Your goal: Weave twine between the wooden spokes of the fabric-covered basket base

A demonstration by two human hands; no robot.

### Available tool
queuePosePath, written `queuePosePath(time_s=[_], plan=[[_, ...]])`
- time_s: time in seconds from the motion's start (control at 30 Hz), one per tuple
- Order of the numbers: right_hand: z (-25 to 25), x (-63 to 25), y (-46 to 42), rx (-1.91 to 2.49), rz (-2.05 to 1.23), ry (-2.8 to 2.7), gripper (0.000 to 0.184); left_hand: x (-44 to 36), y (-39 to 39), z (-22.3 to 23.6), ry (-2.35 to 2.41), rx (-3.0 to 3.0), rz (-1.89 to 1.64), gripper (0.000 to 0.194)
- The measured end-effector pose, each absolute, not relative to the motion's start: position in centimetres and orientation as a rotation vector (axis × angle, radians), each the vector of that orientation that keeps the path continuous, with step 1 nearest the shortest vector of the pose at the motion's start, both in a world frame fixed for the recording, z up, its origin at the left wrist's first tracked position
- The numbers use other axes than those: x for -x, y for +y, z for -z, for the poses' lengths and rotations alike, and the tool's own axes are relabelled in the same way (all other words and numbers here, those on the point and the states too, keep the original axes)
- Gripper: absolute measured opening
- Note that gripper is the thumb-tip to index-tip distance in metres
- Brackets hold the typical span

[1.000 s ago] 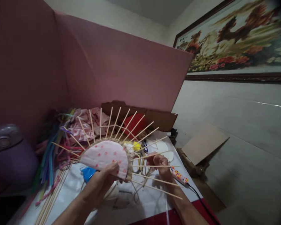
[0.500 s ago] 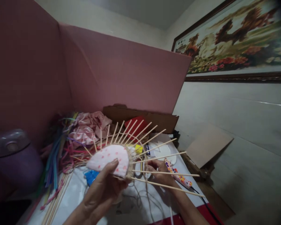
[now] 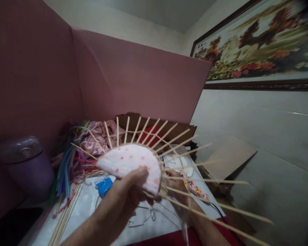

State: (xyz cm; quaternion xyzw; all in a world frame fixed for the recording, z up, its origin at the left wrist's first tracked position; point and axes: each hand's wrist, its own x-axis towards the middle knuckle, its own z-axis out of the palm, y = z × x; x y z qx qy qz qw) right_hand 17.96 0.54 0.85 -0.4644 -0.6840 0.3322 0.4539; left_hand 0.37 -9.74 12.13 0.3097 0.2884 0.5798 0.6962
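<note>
My left hand [image 3: 123,201] grips a half-round pad covered in white cloth with pink dots [image 3: 130,164], thumb pressed on its face. Thin bamboo sticks [image 3: 179,148] fan out from the pad's rim, bound by woven cord along the edge. My right hand [image 3: 178,186] is behind the sticks on the right, mostly hidden by the pad and sticks; its fingers seem curled near the rim, and what they hold does not show. A glue gun with a spotted body [image 3: 195,189] lies on the table just beyond that hand.
A white-covered table [image 3: 87,212] carries loose bamboo sticks [image 3: 64,218], coloured strips [image 3: 64,167], pink cloth [image 3: 94,138], a blue object [image 3: 104,186] and cord. A purple pot [image 3: 28,164] stands at the left. Pink boards [image 3: 133,78] wall the back; a cardboard box [image 3: 179,128] sits behind.
The pad with its sticks has been lifted and brought nearer to the camera, turned so the sticks reach farther right. My right hand has slipped more behind it.
</note>
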Motion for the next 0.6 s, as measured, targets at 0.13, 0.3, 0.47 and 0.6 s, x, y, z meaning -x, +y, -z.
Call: queuePosePath(time_s=[0.13, 0.3, 0.47, 0.6], plan=[[-2.0, -20.6, 0.9, 1.319, -0.612, -1.689, 0.033, 0.5, -9.4, -14.4, 0.714, -0.789, -1.517, 0.008], [-3.1, -22.3, 3.3, 1.494, -0.449, -1.866, 0.02, 1.0, -9.4, -15.5, 0.653, -0.797, -1.588, 0.007], [-2.3, -20.7, 7.2, 1.581, -0.404, -2.108, 0.009, 1.1, -9.2, -15.1, 0.651, -0.834, -1.66, 0.005], [-1.3, -18.8, 8.4, 1.487, -0.446, -2.316, 0.02, 1.1, -9.2, -15.0, 0.656, -0.848, -1.653, 0.004]])
